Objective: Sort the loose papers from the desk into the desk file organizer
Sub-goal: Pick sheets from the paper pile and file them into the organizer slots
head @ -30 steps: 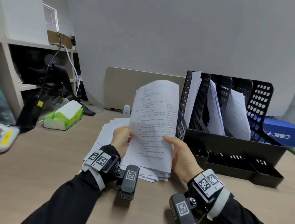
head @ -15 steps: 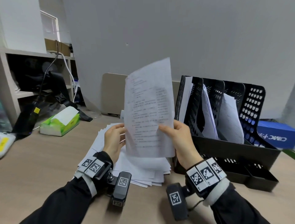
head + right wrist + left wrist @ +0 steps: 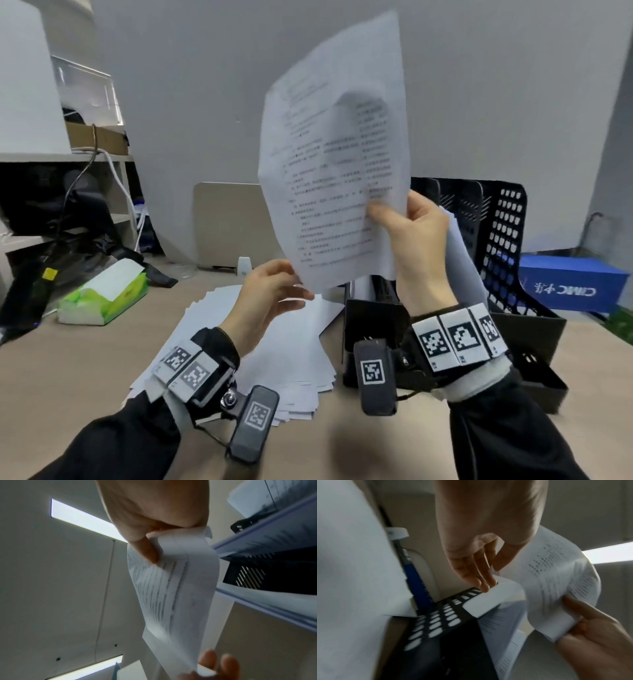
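A printed sheet (image 3: 329, 171) stands upright in the air, in front of the black mesh file organizer (image 3: 507, 240). My right hand (image 3: 387, 212) pinches its right edge, thumb on the printed face. My left hand (image 3: 294, 291) pinches its lower left corner, which the left wrist view shows caught between thumb and fingers (image 3: 489, 573). The sheet (image 3: 171, 588) bows between the two hands in the right wrist view. Below the hands a loose stack of white papers (image 3: 274, 349) lies on the desk. Sheets (image 3: 462, 267) stand in the organizer's slots, partly hidden by my right hand.
A green tissue pack (image 3: 102, 294) lies at the left of the desk. A blue box (image 3: 568, 284) sits right of the organizer. A beige panel (image 3: 229, 222) and a small white device (image 3: 244, 265) stand at the back. Shelves with cables (image 3: 85, 205) fill the far left.
Both hands have raised the printed sheet off the stack to well above the desk. It now stands higher and covers the organizer's left slots.
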Available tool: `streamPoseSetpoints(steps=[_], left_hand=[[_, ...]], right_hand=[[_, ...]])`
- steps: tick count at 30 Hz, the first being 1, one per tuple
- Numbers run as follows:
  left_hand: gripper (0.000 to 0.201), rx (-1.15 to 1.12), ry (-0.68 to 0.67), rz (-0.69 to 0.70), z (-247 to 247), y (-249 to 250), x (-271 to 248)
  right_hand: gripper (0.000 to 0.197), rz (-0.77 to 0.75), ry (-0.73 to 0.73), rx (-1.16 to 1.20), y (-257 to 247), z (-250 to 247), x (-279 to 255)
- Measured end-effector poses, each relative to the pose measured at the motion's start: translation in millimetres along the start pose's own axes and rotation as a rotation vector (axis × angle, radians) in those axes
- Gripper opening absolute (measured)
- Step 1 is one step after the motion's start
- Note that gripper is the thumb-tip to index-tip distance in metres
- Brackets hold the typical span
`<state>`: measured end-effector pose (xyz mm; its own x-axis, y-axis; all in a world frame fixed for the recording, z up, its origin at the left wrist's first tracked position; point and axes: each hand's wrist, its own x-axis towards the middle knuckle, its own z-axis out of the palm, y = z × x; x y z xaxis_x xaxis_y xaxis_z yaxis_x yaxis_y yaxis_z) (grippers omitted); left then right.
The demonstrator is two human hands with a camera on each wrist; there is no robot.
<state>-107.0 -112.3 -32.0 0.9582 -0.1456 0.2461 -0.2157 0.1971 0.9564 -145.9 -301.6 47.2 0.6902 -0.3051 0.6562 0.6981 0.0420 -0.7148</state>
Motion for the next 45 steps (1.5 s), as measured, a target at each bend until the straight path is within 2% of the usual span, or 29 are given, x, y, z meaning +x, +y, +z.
streamPoseSetpoints(steps=[2, 6, 8, 11, 14, 19, 22, 24, 26, 29, 36, 40, 42, 45], left_hand=[[0.016, 0.021, -0.048, 0.059, 25.9, 18.2, 3.7], [0.011, 0.005, -0.108, 0.128, 69.9, 48.6, 13.8], [0.012, 0.003, -0.121, 0.139, 82.6, 55.4, 19.3], [0.020, 0.038, -0.126, 0.138, 98.7, 57.5, 23.7], [0.026, 0.158, -0.170, 0.145, 111.0, 52.5, 22.2], [0.047, 0.379, -0.328, 0.055, 129.3, 41.0, 21.2], [0.065, 0.430, -0.314, 0.000, 137.1, 38.1, 21.7], [0.069, 0.427, -0.286, 0.001, 138.0, 38.0, 21.8], [0.070, 0.419, -0.262, 0.014, 137.4, 40.1, 21.5], [0.070, 0.390, -0.238, 0.045, 137.0, 43.1, 20.0], [0.071, 0.375, -0.209, 0.044, 133.2, 39.6, 17.9], [0.070, 0.389, -0.230, 0.076, 134.8, 38.5, 17.5], [0.070, 0.387, -0.243, 0.089, 135.6, 39.5, 16.2], [0.075, 0.388, -0.255, 0.090, 136.1, 39.9, 14.1]], right_hand=[[0.006, -0.070, 0.187, 0.037, -9.8, -14.2, 8.4], [0.030, -0.116, 0.491, 0.127, -28.7, -45.8, 22.2], [0.033, -0.108, 0.584, 0.175, -33.1, -58.2, 25.8], [0.013, -0.128, 0.727, 0.234, -38.5, -77.4, 31.5], [0.023, -0.175, 0.802, 0.264, -42.0, -90.9, 35.8], [0.020, -0.201, 0.687, 0.118, -32.5, -90.9, 40.3], [0.020, -0.205, 0.568, -0.013, -20.7, -85.3, 41.1], [0.024, -0.217, 0.493, -0.125, -14.3, -82.8, 41.6], [0.014, -0.192, 0.389, -0.236, -7.6, -81.4, 43.1], [0.013, -0.099, 0.225, -0.391, 1.3, -81.2, 44.1], [0.015, 0.179, -0.104, -0.979, 4.2, -83.0, 32.6], [0.012, 0.356, -0.303, -1.141, 14.3, -78.3, 25.2], [0.004, 0.431, -0.355, -1.176, 17.5, -76.5, 22.0], [0.014, 0.457, -0.325, -1.204, 23.1, -75.8, 21.4]])
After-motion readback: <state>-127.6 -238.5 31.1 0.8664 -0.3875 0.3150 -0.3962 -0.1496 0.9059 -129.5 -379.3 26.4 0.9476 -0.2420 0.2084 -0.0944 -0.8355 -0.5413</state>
